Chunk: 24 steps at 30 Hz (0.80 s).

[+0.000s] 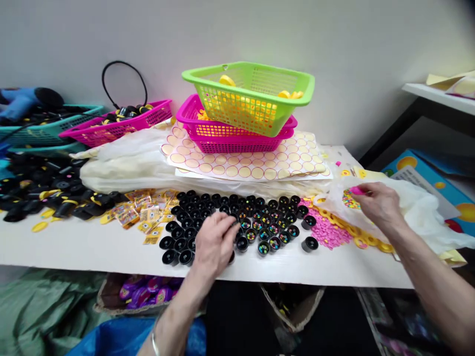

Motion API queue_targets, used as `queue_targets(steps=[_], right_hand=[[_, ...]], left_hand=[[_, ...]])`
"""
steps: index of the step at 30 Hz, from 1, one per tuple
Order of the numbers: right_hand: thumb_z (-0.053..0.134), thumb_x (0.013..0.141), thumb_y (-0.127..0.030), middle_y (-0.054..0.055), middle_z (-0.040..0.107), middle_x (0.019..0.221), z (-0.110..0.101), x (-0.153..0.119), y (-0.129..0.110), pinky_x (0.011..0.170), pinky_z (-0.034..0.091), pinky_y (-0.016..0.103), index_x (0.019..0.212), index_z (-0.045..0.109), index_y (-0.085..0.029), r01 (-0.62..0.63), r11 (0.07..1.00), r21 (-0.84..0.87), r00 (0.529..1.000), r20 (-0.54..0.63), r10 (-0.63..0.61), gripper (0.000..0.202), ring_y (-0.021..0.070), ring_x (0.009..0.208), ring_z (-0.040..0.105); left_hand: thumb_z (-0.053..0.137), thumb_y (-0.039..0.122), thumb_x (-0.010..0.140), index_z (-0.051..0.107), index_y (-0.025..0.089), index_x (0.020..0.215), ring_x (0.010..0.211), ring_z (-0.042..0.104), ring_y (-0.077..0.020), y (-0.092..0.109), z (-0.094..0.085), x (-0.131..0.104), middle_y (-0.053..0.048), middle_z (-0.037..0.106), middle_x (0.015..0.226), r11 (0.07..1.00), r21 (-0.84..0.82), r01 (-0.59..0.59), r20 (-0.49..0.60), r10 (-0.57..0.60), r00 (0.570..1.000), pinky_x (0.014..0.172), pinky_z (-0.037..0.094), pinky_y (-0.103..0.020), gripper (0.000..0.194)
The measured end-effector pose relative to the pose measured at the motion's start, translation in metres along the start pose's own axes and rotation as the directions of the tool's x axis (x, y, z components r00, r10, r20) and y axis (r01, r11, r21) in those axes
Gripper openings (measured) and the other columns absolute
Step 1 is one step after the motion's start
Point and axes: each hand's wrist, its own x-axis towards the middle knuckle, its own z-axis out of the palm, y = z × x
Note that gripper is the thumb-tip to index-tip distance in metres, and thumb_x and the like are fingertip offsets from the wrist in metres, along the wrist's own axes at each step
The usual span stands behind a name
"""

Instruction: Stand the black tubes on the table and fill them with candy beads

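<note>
My left hand (pixel 216 242) is over the rows of small black cups (pixel 179 244), fingers curled together; what they hold, if anything, is hidden. Right of it, many cups hold coloured beads (pixel 263 248), while those on the left look unfilled. My right hand (pixel 380 202) pinches a small pink scoop (pixel 357 191) at the mouth of a clear plastic bag (pixel 419 205). Multicoloured beads (pixel 349 199) show in the bag beside the scoop. Two black cups (pixel 309 244) stand apart near a heap of pink pieces (pixel 328 230).
A green basket (pixel 256 94) with yellow parts rests on a pink basket (pixel 237 143) behind the cups, over sticker sheets (pixel 230 165). Printed sachets (pixel 148 212) and heaped black parts (pixel 63 188) lie left. Yellow rings (pixel 352 230) border the pink heap. A shelf (pixel 441 96) juts in at right.
</note>
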Motion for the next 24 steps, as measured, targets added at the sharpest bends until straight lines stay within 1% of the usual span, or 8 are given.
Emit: queue_targets(steps=[2, 3, 5, 7, 11, 15, 19, 24], right_hand=[[0.051, 0.077, -0.029, 0.014, 0.065, 0.101, 0.003, 0.013, 0.022, 0.069, 0.042, 0.033, 0.091, 0.068, -0.016, -0.013, 0.955, -0.295, 0.98, 0.188, 0.071, 0.025, 0.0263, 0.09, 0.058], [0.049, 0.077, -0.027, 0.014, 0.065, 0.104, 0.006, 0.019, 0.028, 0.068, 0.041, 0.033, 0.092, 0.068, -0.018, 0.011, 0.923, -0.384, 0.955, 0.277, 0.104, 0.026, 0.028, 0.093, 0.058], [0.049, 0.073, -0.022, 0.015, 0.066, 0.101, 0.013, 0.025, 0.032, 0.063, 0.04, 0.034, 0.09, 0.068, -0.019, 0.051, 0.888, -0.458, 0.905, 0.397, 0.153, 0.026, 0.0304, 0.092, 0.06], [0.051, 0.067, -0.019, 0.017, 0.067, 0.095, 0.022, 0.028, 0.029, 0.06, 0.039, 0.034, 0.08, 0.067, -0.019, 0.066, 0.883, -0.465, 0.883, 0.44, 0.166, 0.021, 0.0326, 0.089, 0.061], [0.05, 0.067, -0.019, 0.02, 0.066, 0.094, 0.037, 0.033, 0.022, 0.062, 0.037, 0.034, 0.075, 0.064, -0.016, 0.107, 0.9, -0.422, 0.874, 0.472, 0.117, 0.017, 0.0339, 0.089, 0.06], [0.05, 0.064, -0.014, 0.014, 0.068, 0.089, 0.041, 0.041, 0.026, 0.062, 0.037, 0.03, 0.073, 0.064, -0.017, 0.122, 0.949, -0.29, 0.861, 0.507, 0.044, 0.017, 0.0274, 0.085, 0.06], [0.056, 0.066, -0.018, 0.004, 0.068, 0.077, 0.04, 0.042, 0.039, 0.062, 0.039, 0.025, 0.077, 0.066, -0.018, 0.013, 0.988, -0.153, 0.873, 0.484, 0.063, 0.014, 0.0202, 0.077, 0.06], [0.065, 0.063, -0.019, 0.001, 0.066, 0.068, 0.042, 0.036, 0.048, 0.062, 0.04, 0.026, 0.076, 0.067, -0.017, -0.126, 0.992, -0.026, 0.904, 0.409, 0.125, 0.014, 0.0179, 0.069, 0.058]], left_hand=[[0.054, 0.026, 0.084, 0.067, 0.021, 0.086, 0.081, 0.059, -0.016, -0.012, 0.008, 0.036, -0.003, 0.061, 0.085, 0.997, 0.067, 0.027, 0.21, -0.04, 0.977, 0.071, 0.047, -0.027, 0.015], [0.053, 0.026, 0.084, 0.068, 0.021, 0.085, 0.08, 0.059, -0.0163, -0.016, 0.014, 0.051, -0.003, 0.061, 0.082, 0.994, 0.104, 0.017, 0.298, -0.047, 0.953, 0.07, 0.046, -0.027, 0.016], [0.052, 0.026, 0.083, 0.069, 0.021, 0.083, 0.079, 0.059, -0.0174, -0.022, 0.027, 0.074, -0.003, 0.061, 0.08, 0.984, 0.177, -0.015, 0.436, -0.065, 0.898, 0.07, 0.045, -0.028, 0.018], [0.05, 0.026, 0.083, 0.069, 0.021, 0.083, 0.081, 0.06, -0.0186, -0.024, 0.04, 0.087, -0.004, 0.063, 0.082, 0.971, 0.236, -0.024, 0.506, -0.102, 0.856, 0.072, 0.044, -0.028, 0.02], [0.047, 0.03, 0.083, 0.07, 0.023, 0.084, 0.085, 0.062, -0.0205, -0.023, 0.056, 0.097, -0.006, 0.067, 0.086, 0.957, 0.289, 0.007, 0.57, -0.178, 0.802, 0.073, 0.044, -0.028, 0.024], [0.046, 0.032, 0.081, 0.071, 0.022, 0.079, 0.088, 0.063, -0.0223, -0.016, 0.065, 0.102, -0.008, 0.07, 0.087, 0.94, 0.342, 0.012, 0.612, -0.233, 0.756, 0.073, 0.044, -0.029, 0.027], [0.045, 0.029, 0.079, 0.071, 0.02, 0.077, 0.088, 0.064, -0.0236, -0.009, 0.067, 0.105, -0.01, 0.07, 0.083, 0.916, 0.398, 0.037, 0.604, -0.293, 0.741, 0.071, 0.044, -0.029, 0.027], [0.047, 0.025, 0.076, 0.07, 0.019, 0.075, 0.088, 0.064, -0.0258, -0.011, 0.068, 0.107, -0.012, 0.07, 0.078, 0.928, 0.37, 0.029, 0.629, -0.274, 0.727, 0.07, 0.044, -0.03, 0.024]])
